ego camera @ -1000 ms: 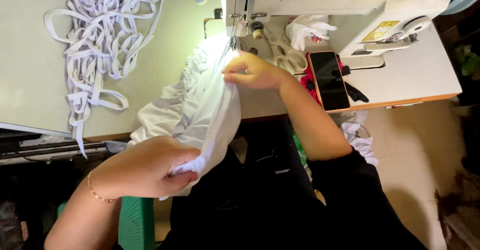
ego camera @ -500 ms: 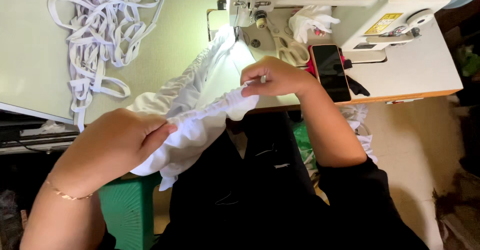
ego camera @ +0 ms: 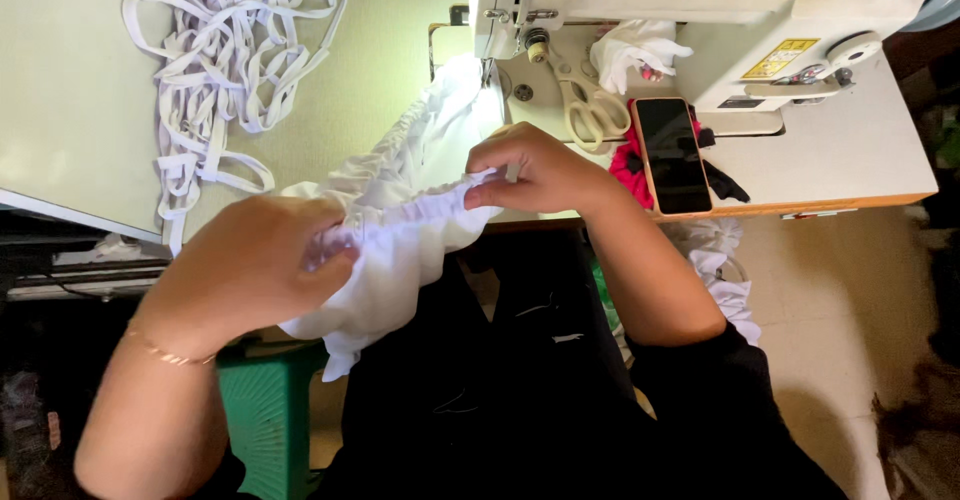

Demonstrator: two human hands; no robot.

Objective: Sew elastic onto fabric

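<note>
A white gathered fabric piece (ego camera: 400, 250) runs from under the needle of a white sewing machine (ego camera: 700, 20) down over the table's front edge. My left hand (ego camera: 250, 265) grips its ruffled, elasticated edge at the lower left. My right hand (ego camera: 535, 170) pinches the same edge nearer the machine, so the edge is stretched between both hands. Part of the cloth hangs below my left hand, in front of my dark clothing.
A tangle of white elastic tape (ego camera: 220, 70) lies on the table (ego camera: 80, 110) at the left. Scissors (ego camera: 590, 110), a black phone (ego camera: 672, 155) and a red item (ego camera: 630, 170) lie beside the machine. A green stool (ego camera: 270, 420) stands below.
Both hands have come closer together and lower, and the ruffled edge is now pulled taut between them. My left hand has risen from below the table edge.
</note>
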